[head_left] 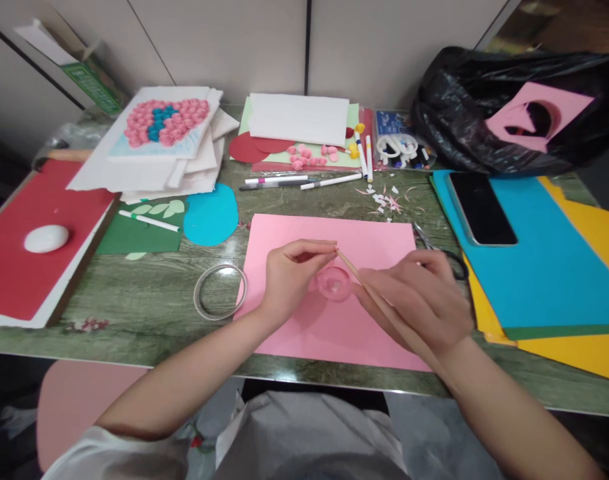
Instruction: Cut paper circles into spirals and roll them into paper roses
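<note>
Over a pink sheet (294, 333), my left hand (294, 270) is closed, thumb and fingertips pinched at the tip of a thin wooden stick (348, 262). A curled pink paper spiral (334, 285) hangs just below the fingertips; its end seems to be in the pinch, though the exact contact is hidden. My right hand (419, 300), slightly blurred, is wrapped round the stick, which slants up to the left. Scissors (454, 263) lie partly behind the right hand. Left of the sheet, a roll of tape (199, 297) overlaps its edge.
A phone (483, 208) lies on blue sheets (549, 267) at right. Behind are markers (277, 180), paper scraps (384, 200), pink paper roses (304, 158) and a black plastic bag (454, 113). Leftward are a blue paper shape (212, 215) and a red board (29, 280).
</note>
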A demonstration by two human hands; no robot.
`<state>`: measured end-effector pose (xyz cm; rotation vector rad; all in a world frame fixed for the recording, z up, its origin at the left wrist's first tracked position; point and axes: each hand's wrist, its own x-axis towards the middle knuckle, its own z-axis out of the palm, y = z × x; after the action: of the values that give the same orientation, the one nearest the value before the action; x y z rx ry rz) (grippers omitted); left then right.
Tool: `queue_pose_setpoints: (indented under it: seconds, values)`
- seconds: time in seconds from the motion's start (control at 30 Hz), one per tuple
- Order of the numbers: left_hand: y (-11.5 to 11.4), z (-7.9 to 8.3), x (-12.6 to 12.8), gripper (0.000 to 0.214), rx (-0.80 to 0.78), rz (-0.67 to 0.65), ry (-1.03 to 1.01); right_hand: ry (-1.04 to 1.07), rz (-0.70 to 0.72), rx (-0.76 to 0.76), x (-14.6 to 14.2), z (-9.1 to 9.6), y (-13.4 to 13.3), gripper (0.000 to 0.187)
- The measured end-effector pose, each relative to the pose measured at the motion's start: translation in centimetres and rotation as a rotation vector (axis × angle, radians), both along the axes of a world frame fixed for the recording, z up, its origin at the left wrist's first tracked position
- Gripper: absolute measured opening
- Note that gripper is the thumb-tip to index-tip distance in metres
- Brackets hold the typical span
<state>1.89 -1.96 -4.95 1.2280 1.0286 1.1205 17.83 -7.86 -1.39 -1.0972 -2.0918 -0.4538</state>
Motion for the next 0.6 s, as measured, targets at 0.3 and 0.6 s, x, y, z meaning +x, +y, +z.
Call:
queue_pose_setpoints:
  seconds: [0.3,0.6]
  values:
    - [0.17,0.03,-0.09,0.006,0.022,0.016,-0.061,0.061,0.166,-0.109,0.34,-0.13,-0.50,0.019]
    - [-0.10,0.19,0.06,0.005,0.014,0.010,-0.075,-0.004,0.157,-0.102,0.25,-0.28,-0.36,0.015]
